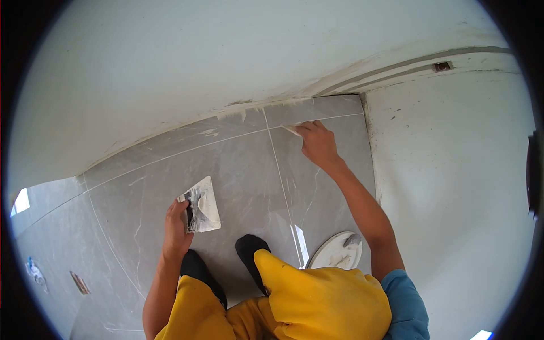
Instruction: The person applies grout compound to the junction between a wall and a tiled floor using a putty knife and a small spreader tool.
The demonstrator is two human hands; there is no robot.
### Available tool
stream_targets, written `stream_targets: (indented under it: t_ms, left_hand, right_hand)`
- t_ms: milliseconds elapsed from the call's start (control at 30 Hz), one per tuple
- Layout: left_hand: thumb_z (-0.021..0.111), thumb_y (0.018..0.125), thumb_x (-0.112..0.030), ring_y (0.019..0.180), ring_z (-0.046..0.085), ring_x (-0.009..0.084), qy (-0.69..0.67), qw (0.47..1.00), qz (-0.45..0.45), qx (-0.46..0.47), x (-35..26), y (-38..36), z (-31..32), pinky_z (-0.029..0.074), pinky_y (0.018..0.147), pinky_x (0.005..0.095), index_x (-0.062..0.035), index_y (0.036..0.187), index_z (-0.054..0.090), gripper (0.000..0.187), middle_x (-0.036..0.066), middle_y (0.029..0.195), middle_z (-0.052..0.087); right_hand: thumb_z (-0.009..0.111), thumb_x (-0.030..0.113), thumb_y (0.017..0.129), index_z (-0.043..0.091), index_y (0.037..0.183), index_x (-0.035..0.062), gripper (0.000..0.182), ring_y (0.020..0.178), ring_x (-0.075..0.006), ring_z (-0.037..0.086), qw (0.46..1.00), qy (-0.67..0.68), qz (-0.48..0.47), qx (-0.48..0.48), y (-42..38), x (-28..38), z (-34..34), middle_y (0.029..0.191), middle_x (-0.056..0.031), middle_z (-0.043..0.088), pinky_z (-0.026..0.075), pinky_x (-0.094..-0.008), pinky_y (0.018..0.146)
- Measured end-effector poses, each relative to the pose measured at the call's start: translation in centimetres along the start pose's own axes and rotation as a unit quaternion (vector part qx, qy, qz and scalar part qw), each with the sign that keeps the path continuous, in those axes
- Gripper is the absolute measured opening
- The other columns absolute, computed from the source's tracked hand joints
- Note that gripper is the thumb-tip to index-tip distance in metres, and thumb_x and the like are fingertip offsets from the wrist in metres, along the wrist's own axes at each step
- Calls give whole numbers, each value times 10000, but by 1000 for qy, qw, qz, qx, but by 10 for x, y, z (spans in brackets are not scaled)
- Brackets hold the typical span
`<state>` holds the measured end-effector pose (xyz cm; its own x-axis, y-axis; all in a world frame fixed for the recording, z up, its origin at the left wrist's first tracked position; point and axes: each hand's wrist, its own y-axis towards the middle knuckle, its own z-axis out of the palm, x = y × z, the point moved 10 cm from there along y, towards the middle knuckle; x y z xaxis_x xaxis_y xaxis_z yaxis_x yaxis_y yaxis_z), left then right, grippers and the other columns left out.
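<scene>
My left hand (pixel 178 224) grips the edge of a flat, square-ended trowel (pixel 205 205) smeared with white paste, held above the grey floor tiles (pixel 232 164). Farther forward, my right hand (pixel 320 143) is closed on a small pale scraper (pixel 292 130). Its edge meets the tile surface beside the white grout line (pixel 323 119), just right of where two joints cross. My right fingers partly cover the scraper.
A round white paste-smeared container (pixel 339 254) with a grey lump at its rim stands near my right knee. White walls (pixel 453 158) border the tiles ahead and right. A brownish object (pixel 80 283) and a crumpled blue-white item (pixel 35 274) lie at left.
</scene>
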<state>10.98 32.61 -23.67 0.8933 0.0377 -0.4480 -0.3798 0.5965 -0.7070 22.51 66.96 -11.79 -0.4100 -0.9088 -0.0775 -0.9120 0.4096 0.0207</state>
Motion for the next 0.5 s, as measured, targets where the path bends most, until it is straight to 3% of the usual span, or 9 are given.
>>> stream_targets:
  t_ms: [67, 167, 200, 267, 333, 400, 433, 500]
  left_hand:
    - [478, 917, -157, 803, 643, 165, -12, 1000, -11, 4, 17, 2, 1, 517, 704, 307, -59, 1045, 565, 183, 37, 927, 636]
    - [476, 919, -167, 794, 649, 169, -45, 993, -93, -48, 41, -5, 1, 528, 717, 310, -62, 1036, 569, 183, 49, 906, 648]
    - [476, 919, -167, 794, 649, 169, -38, 994, -91, -53, 41, -4, 2, 528, 717, 310, -62, 1036, 569, 183, 49, 906, 648]
    - [470, 930, -179, 795, 652, 171, -122, 988, -91, -22, 41, -1, 7, 529, 738, 315, -58, 1039, 567, 189, 52, 908, 652]
    - [457, 942, -171, 834, 652, 173, -75, 996, -39, -36, 21, -5, 1, 532, 760, 320, -46, 1062, 557, 200, 58, 950, 648]
    - [452, 959, -163, 917, 644, 187, -50, 997, 63, 16, -10, -13, 5, 526, 810, 324, -24, 1140, 552, 249, 79, 1032, 648]
    - [456, 980, -165, 938, 633, 166, -10, 989, 145, 13, -28, -17, 5, 523, 811, 310, -26, 1170, 539, 249, 68, 1067, 632]
    - [470, 1014, -193, 982, 608, 128, 80, 962, 261, 20, -56, -28, 13, 521, 814, 287, -32, 1226, 507, 269, 47, 1126, 601]
  right_hand:
    - [612, -56, 756, 713, 997, 66, 288, 896, -263, 648, 975, 213, -21, -54, -19, 65, -36, 1037, -82, 688, 567, -379, 703]
    - [646, -41, 795, 705, 1110, 103, 351, 976, -252, 656, 889, 434, -115, -86, -50, 164, -76, 1172, -96, 630, 586, -318, 712]
    - [646, -41, 795, 705, 1110, 103, 351, 976, -252, 656, 886, 441, -113, -90, -63, 177, -75, 1172, -96, 630, 586, -318, 712]
    - [659, -37, 787, 686, 1181, 132, 429, 985, -246, 655, 911, 328, -232, -94, -89, 221, -81, 1221, -80, 605, 587, -279, 675]
    - [657, -42, 763, 678, 1195, 148, 473, 969, -246, 657, 948, 247, -183, -85, -82, 207, -66, 1221, -82, 608, 582, -275, 642]
    - [653, -31, 776, 680, 1167, 126, 423, 939, -252, 664, 959, 246, -121, -70, -77, 181, -57, 1201, -100, 617, 580, -285, 670]
    - [645, -24, 801, 680, 1149, 103, 372, 921, -255, 669, 956, 263, -93, -87, -76, 169, -61, 1172, -112, 630, 578, -288, 691]
    - [632, 17, 880, 650, 1122, 23, 243, 895, -228, 675, 894, 437, 7, -104, -77, 142, -65, 1098, -129, 662, 569, -294, 740]
